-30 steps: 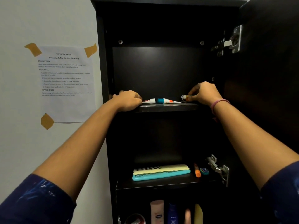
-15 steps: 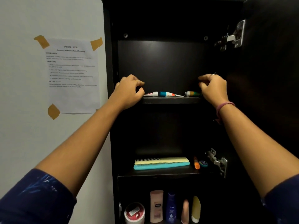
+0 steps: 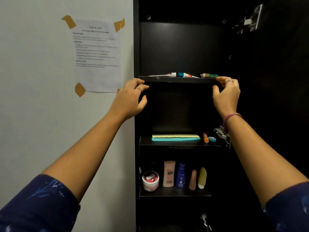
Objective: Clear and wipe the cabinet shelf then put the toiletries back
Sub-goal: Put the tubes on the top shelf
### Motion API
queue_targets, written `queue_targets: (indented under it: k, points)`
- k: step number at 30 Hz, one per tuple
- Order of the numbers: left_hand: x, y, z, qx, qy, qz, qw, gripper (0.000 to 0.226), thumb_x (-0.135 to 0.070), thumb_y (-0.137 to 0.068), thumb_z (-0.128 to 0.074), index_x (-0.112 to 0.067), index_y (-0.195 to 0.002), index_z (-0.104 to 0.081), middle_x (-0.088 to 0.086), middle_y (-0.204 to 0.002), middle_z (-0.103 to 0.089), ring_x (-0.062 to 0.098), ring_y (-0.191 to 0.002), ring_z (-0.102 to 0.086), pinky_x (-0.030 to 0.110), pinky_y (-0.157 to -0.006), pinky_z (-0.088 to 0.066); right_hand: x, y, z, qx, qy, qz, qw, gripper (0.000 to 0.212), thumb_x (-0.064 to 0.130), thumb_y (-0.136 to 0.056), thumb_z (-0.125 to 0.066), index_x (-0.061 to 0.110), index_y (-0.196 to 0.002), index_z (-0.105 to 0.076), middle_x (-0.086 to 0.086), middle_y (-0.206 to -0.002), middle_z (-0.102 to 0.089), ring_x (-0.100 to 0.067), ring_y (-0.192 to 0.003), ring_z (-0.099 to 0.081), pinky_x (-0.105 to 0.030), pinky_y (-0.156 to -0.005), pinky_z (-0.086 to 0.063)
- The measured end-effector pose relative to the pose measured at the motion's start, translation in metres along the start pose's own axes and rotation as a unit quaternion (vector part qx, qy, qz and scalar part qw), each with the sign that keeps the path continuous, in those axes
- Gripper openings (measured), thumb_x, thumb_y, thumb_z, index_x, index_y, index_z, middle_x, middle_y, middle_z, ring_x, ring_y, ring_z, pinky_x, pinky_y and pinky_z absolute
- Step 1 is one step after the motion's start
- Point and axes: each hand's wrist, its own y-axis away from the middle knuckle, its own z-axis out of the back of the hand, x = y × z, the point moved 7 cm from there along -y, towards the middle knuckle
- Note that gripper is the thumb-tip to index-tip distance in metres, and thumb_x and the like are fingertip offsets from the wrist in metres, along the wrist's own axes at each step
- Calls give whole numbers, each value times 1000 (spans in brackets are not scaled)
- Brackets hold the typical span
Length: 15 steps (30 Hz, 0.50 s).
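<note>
Paper notice [image 3: 97,54]: taped to the pale wall, left of the cabinet.
Left hand [image 3: 129,100]: raised at the left end of the top shelf [image 3: 177,79], just below its front edge; fingers [image 3: 142,87] loosely curled and apart, holding nothing.
Toothpaste tube [image 3: 173,75]: lying flat on the top shelf, left of centre.
Small tube [image 3: 209,75]: lying on the same shelf, just right of the toothpaste tube, close to the right hand.
Right hand [image 3: 226,94]: at the right end of the top shelf, fingers spread with a gap to the thumb; the fingertips seem to touch the shelf edge, though the dim view makes that hard to tell.
Middle shelf [image 3: 175,144]: two combs [image 3: 175,137] stacked, then an orange stick [image 3: 206,137] and a small round tin [image 3: 212,139].
Lower shelf [image 3: 173,193]: a red jar [image 3: 150,180], then bottles [image 3: 181,175] standing in a row.
</note>
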Motion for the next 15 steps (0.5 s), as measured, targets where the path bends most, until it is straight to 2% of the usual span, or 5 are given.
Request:
queue_targets:
  k: [4,12,15]
  points:
    - [11,22,10,17,15,-2,1000,38,-25,-87,-52,-11,-122,-59,9,-126,-53,24,-115,-51,43,-95,-48,4,23,7,17,36,-25,999,26,12,-88,-55,12,-113,-62,-10,-122,-53,-20,-114,-52,-20,-95,-37]
    - [26,86,35,40,61,-17,997,38,-24,-84,-52,-10,-118,-61,10,-121,-56,25,-111,-53,38,-88,-48,36,117,51,-41,89,-57,994,27,16,-88,-54,13,-115,-60,-9,-123,-53,-22,-116,-50,-31,-100,-42]
    - [28,116,43,40,73,-27,996,37,-23,-84,-52,-9,-118,-61,12,-122,-56,27,-110,-54,37,-86,-47,53,159,66,-52,98,-62,992,30,17,-88,-54,12,-117,-58,-10,-121,-53,-22,-114,-50,-26,-96,-40]
